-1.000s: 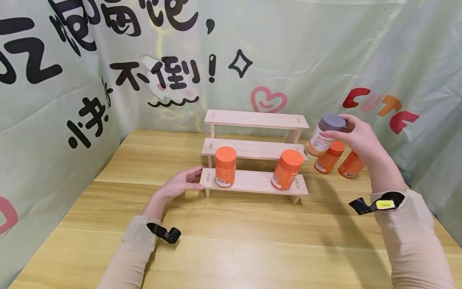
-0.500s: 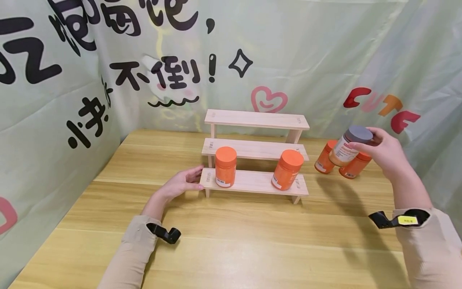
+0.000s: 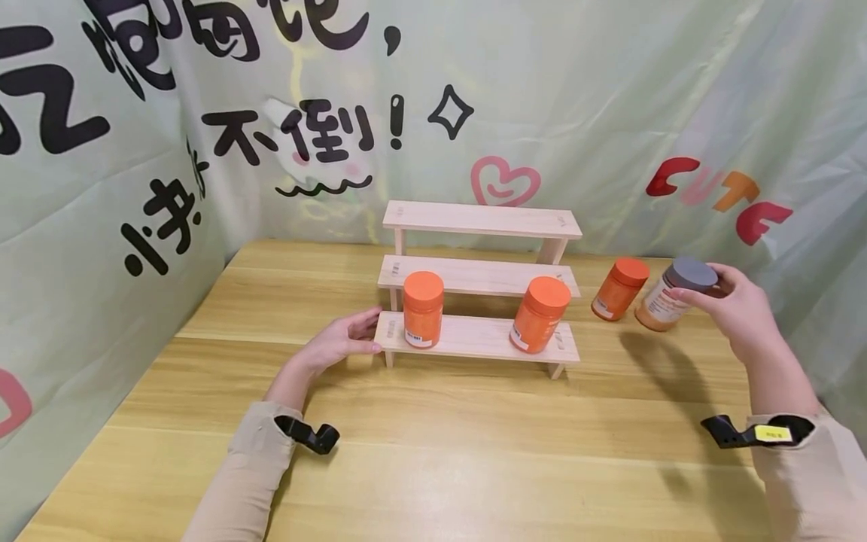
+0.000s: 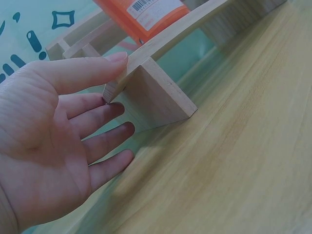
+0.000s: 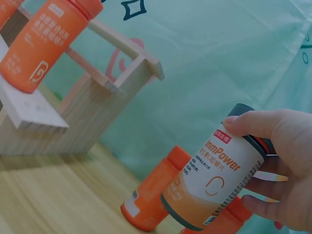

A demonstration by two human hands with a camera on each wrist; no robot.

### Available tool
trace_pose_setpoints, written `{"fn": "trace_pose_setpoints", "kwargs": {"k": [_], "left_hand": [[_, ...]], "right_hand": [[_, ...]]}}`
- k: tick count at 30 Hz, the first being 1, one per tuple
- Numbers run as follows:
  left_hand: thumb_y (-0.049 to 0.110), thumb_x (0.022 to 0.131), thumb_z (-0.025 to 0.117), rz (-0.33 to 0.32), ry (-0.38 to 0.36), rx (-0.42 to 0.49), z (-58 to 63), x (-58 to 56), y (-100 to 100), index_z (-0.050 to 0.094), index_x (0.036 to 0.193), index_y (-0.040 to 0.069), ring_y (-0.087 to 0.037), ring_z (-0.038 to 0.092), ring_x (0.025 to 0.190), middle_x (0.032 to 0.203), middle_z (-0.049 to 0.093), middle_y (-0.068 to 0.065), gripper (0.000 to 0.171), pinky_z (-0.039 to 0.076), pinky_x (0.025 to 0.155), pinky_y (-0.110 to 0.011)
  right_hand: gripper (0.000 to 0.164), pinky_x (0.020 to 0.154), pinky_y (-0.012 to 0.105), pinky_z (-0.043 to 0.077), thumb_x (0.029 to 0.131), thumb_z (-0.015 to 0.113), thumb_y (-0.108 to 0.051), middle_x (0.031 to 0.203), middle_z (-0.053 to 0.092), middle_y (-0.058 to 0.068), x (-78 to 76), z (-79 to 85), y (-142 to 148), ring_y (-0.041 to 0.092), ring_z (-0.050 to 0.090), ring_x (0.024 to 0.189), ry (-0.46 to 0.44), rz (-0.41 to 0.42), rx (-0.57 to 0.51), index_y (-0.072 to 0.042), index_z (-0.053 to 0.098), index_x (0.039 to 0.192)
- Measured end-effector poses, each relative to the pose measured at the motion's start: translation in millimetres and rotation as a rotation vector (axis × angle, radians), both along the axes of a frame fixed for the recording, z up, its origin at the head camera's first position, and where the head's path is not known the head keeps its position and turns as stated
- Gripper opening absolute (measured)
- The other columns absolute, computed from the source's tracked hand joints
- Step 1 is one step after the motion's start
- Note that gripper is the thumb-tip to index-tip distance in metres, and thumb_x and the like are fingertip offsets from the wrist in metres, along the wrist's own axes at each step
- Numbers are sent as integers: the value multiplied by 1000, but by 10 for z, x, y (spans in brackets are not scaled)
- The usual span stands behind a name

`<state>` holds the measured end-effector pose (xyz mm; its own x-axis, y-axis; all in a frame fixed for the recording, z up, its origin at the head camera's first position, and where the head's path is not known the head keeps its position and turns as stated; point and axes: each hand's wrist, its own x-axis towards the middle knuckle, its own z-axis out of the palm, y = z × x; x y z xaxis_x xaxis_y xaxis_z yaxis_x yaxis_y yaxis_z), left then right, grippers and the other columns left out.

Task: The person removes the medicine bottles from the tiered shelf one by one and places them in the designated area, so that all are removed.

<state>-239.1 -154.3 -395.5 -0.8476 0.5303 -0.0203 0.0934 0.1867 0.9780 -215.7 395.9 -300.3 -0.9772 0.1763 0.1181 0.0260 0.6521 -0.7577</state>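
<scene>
My right hand (image 3: 741, 309) grips a grey-lidded supplement bottle (image 3: 667, 301) by its upper part, thumb on the near side. White and orange, it tilts in front of an orange bottle (image 5: 236, 219), which it hides in the head view. Another orange bottle (image 3: 619, 290) stands just left of it. At the left end of a three-tier wooden shelf (image 3: 477, 335), my left hand (image 3: 339, 342) holds the lowest board's corner between thumb and index finger; the other fingers extend loosely. That board carries two orange bottles, one at left (image 3: 423, 310) and one at right (image 3: 539, 316).
The shelf's middle board (image 3: 474, 275) and top board (image 3: 474, 218) rise behind the lowest one. A printed fabric backdrop (image 3: 589, 113) hangs behind the wooden table (image 3: 440, 452) and along its sides.
My right hand has carried the grey-lidded bottle from beside the shelf to the right and then down, in front of the rightmost orange bottle. My left hand stays at the shelf's end.
</scene>
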Motion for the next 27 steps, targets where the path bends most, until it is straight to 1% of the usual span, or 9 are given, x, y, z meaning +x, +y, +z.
{"fn": "trace_pose_setpoints", "kwargs": {"k": [5, 9, 10, 12, 17, 19, 21, 24, 27], "left_hand": [[10, 85, 66, 0, 6, 3, 2, -5, 1, 16, 146, -4, -39, 24, 134, 148, 22, -25, 80, 20, 108, -49], [10, 85, 67, -7, 2, 17, 2, 1, 10, 15, 145, -5, -38, 23, 134, 148, 21, -25, 80, 20, 109, -48], [9, 85, 66, -9, 0, 21, 2, 4, 13, 15, 145, -5, -38, 23, 135, 148, 21, -24, 80, 20, 109, -48], [9, 85, 66, -12, -4, 26, 1, 7, 16, 15, 145, -5, -37, 23, 135, 148, 21, -24, 80, 20, 109, -47], [9, 85, 66, -9, 0, 24, -1, 7, 13, 15, 145, -6, -38, 23, 135, 148, 21, -24, 80, 20, 109, -48], [9, 85, 66, -8, 4, 21, -3, 5, 10, 15, 145, -6, -38, 23, 134, 148, 21, -24, 80, 20, 109, -48], [9, 85, 66, -9, 5, 20, -1, 6, 8, 15, 145, -6, -38, 23, 134, 148, 21, -24, 80, 20, 109, -48], [7, 85, 65, -10, 5, 24, 2, 9, 7, 15, 145, -6, -38, 23, 135, 148, 20, -24, 79, 20, 109, -47], [6, 85, 65, -11, 6, 25, 6, 11, 7, 15, 145, -6, -38, 22, 135, 148, 20, -24, 79, 20, 109, -46]], "right_hand": [[77, 65, 10, 37, 85, 65, -38, 109, 45, -8, 17, -103, 39, -1, 41, 88, 6, -32, -3, 1, 29, 141], [75, 63, 8, 37, 84, 66, -38, 103, 45, -14, 42, -192, 46, -3, 42, 85, 14, -55, -18, 0, 32, 139], [73, 63, 8, 37, 84, 67, -38, 101, 43, -17, 48, -215, 47, -3, 42, 85, 14, -61, -31, -1, 34, 138], [72, 63, 9, 37, 84, 67, -38, 100, 43, -18, 58, -260, 50, -2, 42, 85, 10, -76, -44, -3, 34, 138], [75, 66, 13, 37, 83, 67, -41, 108, 44, -9, 67, -353, 46, 4, 42, 90, -5, -109, -44, -4, 34, 139], [70, 66, 13, 37, 82, 68, -41, 107, 44, -11, 70, -386, 44, 3, 42, 89, 0, -108, -44, -9, 37, 137], [58, 64, 10, 37, 82, 69, -38, 102, 43, -17, 76, -418, 43, 0, 42, 86, 20, -103, -57, -16, 43, 129], [45, 63, 8, 37, 82, 70, -33, 97, 42, -21, 80, -459, 33, -4, 42, 83, 50, -85, -78, -24, 47, 120], [38, 63, 7, 38, 82, 71, -29, 96, 44, -21, 65, -503, 36, -5, 43, 82, 73, -81, -108, -26, 49, 114]]}}
